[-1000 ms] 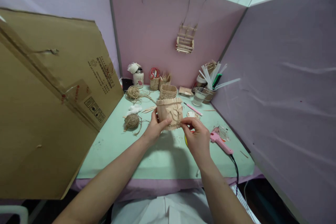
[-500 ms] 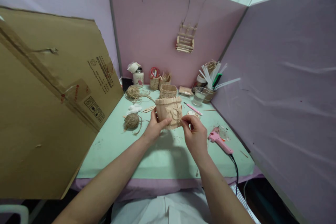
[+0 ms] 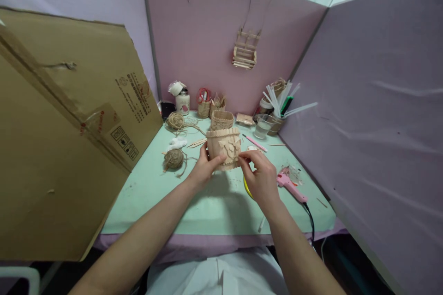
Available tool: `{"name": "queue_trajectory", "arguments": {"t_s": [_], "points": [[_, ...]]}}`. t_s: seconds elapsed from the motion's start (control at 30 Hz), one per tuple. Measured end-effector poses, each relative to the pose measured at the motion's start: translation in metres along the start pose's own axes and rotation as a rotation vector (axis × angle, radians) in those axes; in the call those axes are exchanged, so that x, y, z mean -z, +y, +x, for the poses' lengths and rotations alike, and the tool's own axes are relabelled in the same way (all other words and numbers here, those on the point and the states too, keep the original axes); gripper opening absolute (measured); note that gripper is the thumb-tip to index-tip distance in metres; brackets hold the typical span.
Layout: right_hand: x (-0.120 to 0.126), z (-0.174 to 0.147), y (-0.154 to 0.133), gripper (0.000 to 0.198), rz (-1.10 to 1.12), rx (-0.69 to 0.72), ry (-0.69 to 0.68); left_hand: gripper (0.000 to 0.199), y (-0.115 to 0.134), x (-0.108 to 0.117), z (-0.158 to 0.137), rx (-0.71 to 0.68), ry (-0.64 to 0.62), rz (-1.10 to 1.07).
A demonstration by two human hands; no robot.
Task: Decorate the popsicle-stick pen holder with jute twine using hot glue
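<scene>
A round container (image 3: 215, 145) of pale wooden pieces, with a braided-looking rim and small overlapping wood chips on its front, is held up above the table. My left hand (image 3: 204, 168) wraps its left side, thumb on the front. My right hand (image 3: 261, 173) pinches at the container's lower right edge; whatever lies between thumb and fingers is too small to make out. Behind the container stands a similar squarish woven basket (image 3: 222, 119). A yellow ring-like thing (image 3: 247, 188) shows partly from behind my right hand.
A pink hot glue gun (image 3: 291, 186) with a black cord lies at right. Twine balls (image 3: 173, 159) sit at left. A clear cup (image 3: 263, 125), a pink pen (image 3: 254, 143) and a pot of glue sticks (image 3: 277, 124) are behind. A large cardboard sheet (image 3: 69, 147) leans at left.
My right hand has shifted slightly right and turned, still at the container's edge. The yellow thing now shows beside it. The container has barely moved.
</scene>
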State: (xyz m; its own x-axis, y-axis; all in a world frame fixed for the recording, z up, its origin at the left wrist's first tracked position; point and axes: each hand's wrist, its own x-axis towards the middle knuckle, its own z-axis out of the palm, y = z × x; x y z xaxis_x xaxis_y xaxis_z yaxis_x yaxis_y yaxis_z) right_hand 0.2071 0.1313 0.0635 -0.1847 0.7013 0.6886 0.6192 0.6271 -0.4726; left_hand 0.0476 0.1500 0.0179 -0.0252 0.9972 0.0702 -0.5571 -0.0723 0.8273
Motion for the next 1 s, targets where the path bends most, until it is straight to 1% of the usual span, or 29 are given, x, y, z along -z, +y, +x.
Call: {"name": "queue_trajectory", "arguments": {"t_s": [0.1,0.17,0.27,0.4,0.53,0.8,0.9,1.0], "points": [[-0.0008,0.0013,-0.0021,0.012,0.043,-0.075,-0.025,0.082,-0.0002,-0.0001,-0.0001,0.007,-0.003,-0.002],[-0.0018,0.002,-0.0024,0.013,0.066,-0.097,-0.043,0.081,-0.0005,0.0002,0.0002,0.003,-0.006,-0.002],[-0.0022,0.003,-0.0017,0.015,0.077,-0.077,-0.049,0.081,-0.0006,0.0006,0.0005,-0.001,-0.006,-0.006],[-0.0001,0.0037,-0.0001,0.015,0.091,-0.057,-0.011,0.082,0.0006,0.0002,0.0,0.014,0.0,-0.01],[0.0011,0.0029,0.0013,0.015,0.105,-0.043,-0.031,0.084,0.001,-0.0002,-0.0001,0.012,0.001,-0.015],[-0.002,0.0023,0.0029,0.013,0.037,-0.018,-0.034,0.081,-0.0008,0.001,0.0003,-0.002,-0.016,-0.004],[-0.0017,0.0029,0.0027,0.012,0.056,-0.042,-0.034,0.081,0.0001,0.0003,0.0001,-0.001,-0.015,-0.008],[-0.0008,0.0038,0.0035,0.012,0.09,-0.113,-0.042,0.084,0.0024,-0.0018,-0.0006,0.001,-0.014,-0.018]]}}
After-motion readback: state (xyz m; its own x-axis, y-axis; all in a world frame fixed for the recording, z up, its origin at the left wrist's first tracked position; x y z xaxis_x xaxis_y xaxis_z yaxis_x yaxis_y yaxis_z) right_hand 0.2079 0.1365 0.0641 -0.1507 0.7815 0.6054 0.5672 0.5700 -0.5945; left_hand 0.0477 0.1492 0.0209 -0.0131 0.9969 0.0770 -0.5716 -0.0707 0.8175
